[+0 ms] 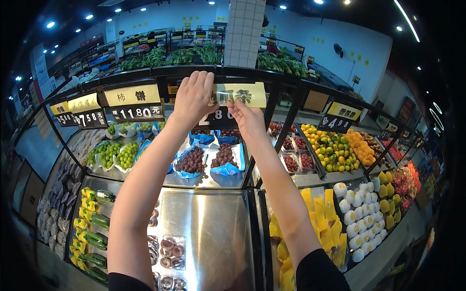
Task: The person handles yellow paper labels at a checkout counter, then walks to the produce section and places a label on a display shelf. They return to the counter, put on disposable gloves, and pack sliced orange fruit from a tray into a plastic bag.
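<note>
Both of my arms reach up to a price sign at the top rail of a fruit stand. My left hand [194, 96] is closed over the left end of the yellow sign card [257, 95], its fingers at the upper edge by the rail. With its fingertips, my right hand [249, 118] pinches the card's lower edge near the middle. The card bears dark handwriting, partly covered by my fingers. Just below it hangs a black price board [218, 120] with white digits, part of it hidden behind my hands.
A black rail [280, 74] crosses above the stand. Below are green grapes [127, 154], red grapes [191, 160], a steel shelf [218, 225], packed persimmon cakes [172, 252], wrapped cucumbers [99, 220] and citrus [329, 147]. White-wrapped fruit [358, 211] lies at right. A tiled pillar [244, 32] stands behind.
</note>
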The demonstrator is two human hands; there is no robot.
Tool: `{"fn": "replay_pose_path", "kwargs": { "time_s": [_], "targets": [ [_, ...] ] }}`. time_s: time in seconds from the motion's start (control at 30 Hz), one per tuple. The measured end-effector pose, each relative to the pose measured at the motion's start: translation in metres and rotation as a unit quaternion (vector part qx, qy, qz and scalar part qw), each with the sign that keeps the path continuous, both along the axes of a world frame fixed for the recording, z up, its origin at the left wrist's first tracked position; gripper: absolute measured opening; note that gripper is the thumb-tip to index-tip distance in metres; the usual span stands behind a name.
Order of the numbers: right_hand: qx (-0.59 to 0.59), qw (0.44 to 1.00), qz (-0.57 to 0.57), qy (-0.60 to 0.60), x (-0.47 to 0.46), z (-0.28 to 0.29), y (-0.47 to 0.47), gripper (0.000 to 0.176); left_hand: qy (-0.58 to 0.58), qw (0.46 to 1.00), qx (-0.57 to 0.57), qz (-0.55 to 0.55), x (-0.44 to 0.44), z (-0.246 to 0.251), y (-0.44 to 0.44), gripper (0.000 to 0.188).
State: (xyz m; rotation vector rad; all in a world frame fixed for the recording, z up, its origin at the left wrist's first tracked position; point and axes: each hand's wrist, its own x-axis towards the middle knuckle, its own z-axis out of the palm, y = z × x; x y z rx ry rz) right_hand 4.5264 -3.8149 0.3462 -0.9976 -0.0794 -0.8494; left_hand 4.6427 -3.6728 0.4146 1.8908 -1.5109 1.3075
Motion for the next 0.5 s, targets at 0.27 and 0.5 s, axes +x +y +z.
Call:
{"fn": "replay_pose_path", "kwargs": {
  "time_s": [0.27, 0.5],
  "targets": [
    [-0.276, 0.861, -0.42, 0.075, -0.005, -0.005, -0.005, 0.029, 0.008, 1.0, -0.023, -0.02, 0.006, -0.005, -0.004, 0.077],
    [-0.195, 0.943, -0.269, 0.007, -0.001, -0.013, -0.016, 0.03, -0.046, 0.996, -0.058, -0.041, 0.007, -0.001, -0.002, 0.069]
  ]
}}
